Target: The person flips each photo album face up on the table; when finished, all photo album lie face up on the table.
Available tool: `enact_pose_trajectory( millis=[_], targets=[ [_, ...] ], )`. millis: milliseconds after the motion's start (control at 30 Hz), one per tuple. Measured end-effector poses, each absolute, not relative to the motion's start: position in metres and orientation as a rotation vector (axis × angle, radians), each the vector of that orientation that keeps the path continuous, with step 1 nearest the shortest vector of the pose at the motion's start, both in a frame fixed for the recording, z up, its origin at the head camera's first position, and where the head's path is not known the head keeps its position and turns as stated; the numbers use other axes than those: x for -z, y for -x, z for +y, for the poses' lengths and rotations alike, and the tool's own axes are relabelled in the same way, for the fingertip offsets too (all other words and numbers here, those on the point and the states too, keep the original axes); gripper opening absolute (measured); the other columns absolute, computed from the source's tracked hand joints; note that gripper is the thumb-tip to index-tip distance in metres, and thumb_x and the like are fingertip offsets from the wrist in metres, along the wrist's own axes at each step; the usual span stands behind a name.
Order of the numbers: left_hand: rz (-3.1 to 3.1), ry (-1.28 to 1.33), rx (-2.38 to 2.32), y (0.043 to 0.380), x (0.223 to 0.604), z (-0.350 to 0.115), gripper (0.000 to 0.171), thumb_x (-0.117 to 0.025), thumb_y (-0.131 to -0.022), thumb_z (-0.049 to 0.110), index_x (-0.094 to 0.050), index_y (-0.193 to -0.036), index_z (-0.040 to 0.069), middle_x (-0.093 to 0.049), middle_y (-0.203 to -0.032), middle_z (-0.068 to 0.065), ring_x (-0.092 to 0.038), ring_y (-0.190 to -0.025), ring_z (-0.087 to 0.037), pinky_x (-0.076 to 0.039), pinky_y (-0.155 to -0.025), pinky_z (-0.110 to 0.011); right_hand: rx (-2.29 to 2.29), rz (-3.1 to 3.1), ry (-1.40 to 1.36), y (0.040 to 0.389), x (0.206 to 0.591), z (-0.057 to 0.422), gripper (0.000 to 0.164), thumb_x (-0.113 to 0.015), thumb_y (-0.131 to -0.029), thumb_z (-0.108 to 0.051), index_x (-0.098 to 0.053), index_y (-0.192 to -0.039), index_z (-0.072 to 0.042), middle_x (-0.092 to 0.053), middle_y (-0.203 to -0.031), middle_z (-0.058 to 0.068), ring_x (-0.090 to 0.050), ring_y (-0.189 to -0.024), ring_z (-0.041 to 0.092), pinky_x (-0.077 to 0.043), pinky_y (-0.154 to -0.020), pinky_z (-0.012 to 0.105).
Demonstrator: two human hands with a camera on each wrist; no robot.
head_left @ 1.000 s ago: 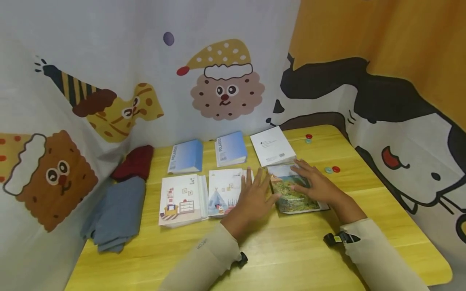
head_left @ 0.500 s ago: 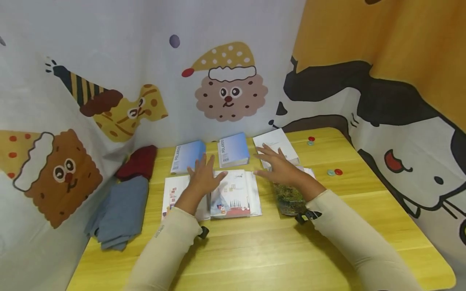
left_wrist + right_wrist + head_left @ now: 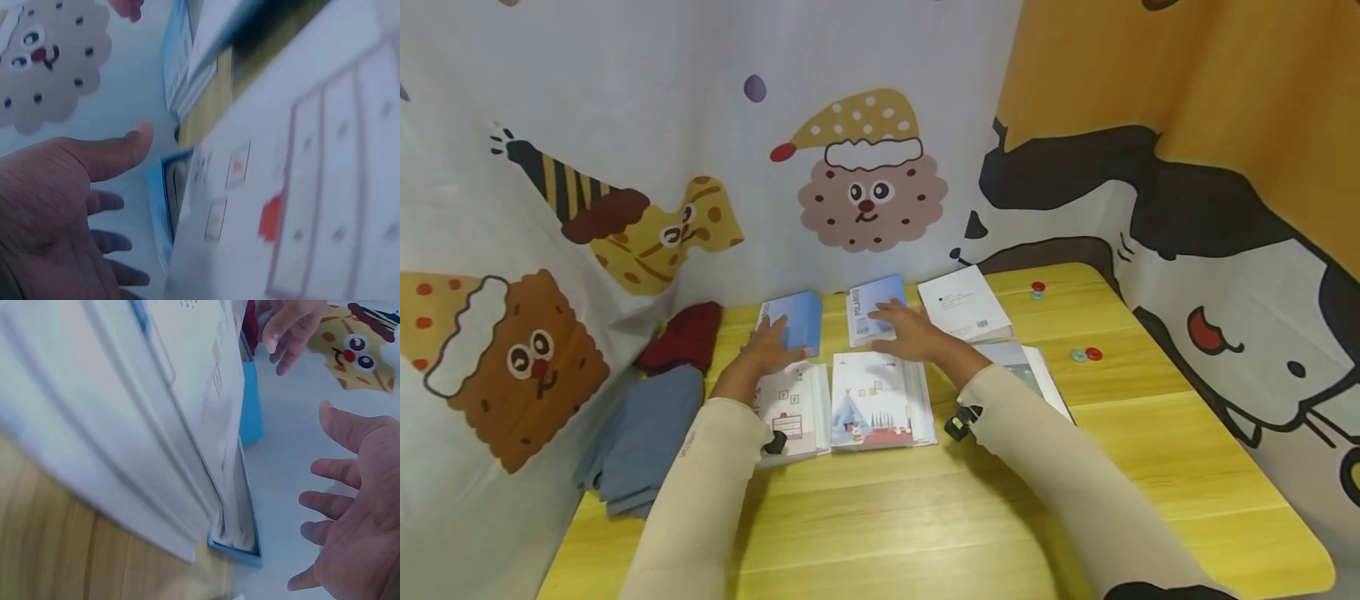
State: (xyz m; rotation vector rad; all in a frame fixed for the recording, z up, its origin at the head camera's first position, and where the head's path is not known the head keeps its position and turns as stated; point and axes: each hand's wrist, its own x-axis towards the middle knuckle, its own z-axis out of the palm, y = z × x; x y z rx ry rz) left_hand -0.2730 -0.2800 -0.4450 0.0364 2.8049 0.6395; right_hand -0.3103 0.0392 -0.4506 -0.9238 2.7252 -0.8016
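Observation:
Two blue albums marked POLAROID stand at the back of the table. My left hand [image 3: 766,350], fingers spread, is over the front of the left blue album [image 3: 806,323]. My right hand [image 3: 912,333] is stretched over the lower edge of the middle blue album [image 3: 880,292], its fingers apart. Both hands hold nothing; whether they touch the covers I cannot tell. In front lie a white album with a drawn room [image 3: 793,410] and a white album with a drawn tent [image 3: 871,404]. My right sleeve hides much of a landscape-covered photo album [image 3: 1017,360].
A white album [image 3: 964,302] lies face down at the back right. Red and pale green round pieces [image 3: 1093,354] sit farther right on the yellow table [image 3: 925,517]. Folded grey-blue cloth [image 3: 651,433] and a dark red cloth [image 3: 683,337] lie at the left, beside the patterned curtain.
Both hands have moved left, from the tent-drawing and landscape albums to the two blue albums at the back. The albums stay about where they were.

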Motion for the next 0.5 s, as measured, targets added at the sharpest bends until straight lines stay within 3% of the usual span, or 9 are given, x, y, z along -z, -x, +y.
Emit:
enact_pose_trajectory(
  millis=[133, 333, 500],
  targets=[
    [2.762, -0.056, -0.667, 0.280, 0.448, -0.291, 0.100, -0.066, -0.105, 0.044, -0.009, -0.175, 0.002, 0.005, -0.178, -0.038, -0.001, -0.164, -0.065, -0.010, -0.132, -0.077, 0.808, 2.689, 0.892, 0.316, 0.452, 0.021, 0.070, -0.065, -0.108, -0.049, -0.049, -0.165, -0.012, -0.032, -0.179, 0.018, -0.012, -0.171, 0.046, -0.005, -0.131, 0.081],
    [2.783, -0.062, -0.675, 0.289, 0.456, -0.299, 0.092, -0.068, -0.107, 0.035, -0.014, -0.175, 0.004, 0.001, -0.177, -0.039, 0.002, -0.160, -0.071, -0.007, -0.131, -0.080, 0.823, 2.663, 0.807, 0.319, 0.458, -0.004, 0.071, -0.066, -0.106, -0.050, -0.049, -0.165, -0.013, -0.038, -0.178, 0.012, -0.010, -0.172, 0.042, 0.003, -0.130, 0.081],
    [2.786, -0.029, -0.717, 0.294, 0.469, -0.300, 0.086, -0.066, -0.109, 0.034, -0.017, -0.175, 0.007, -0.003, -0.179, -0.035, -0.001, -0.165, -0.063, -0.008, -0.135, -0.073, 0.840, 2.645, 0.791, 0.318, 0.464, -0.019, 0.070, -0.068, -0.106, -0.046, -0.051, -0.164, -0.011, -0.039, -0.177, 0.014, -0.005, -0.172, 0.044, 0.010, -0.127, 0.082]
  ],
)
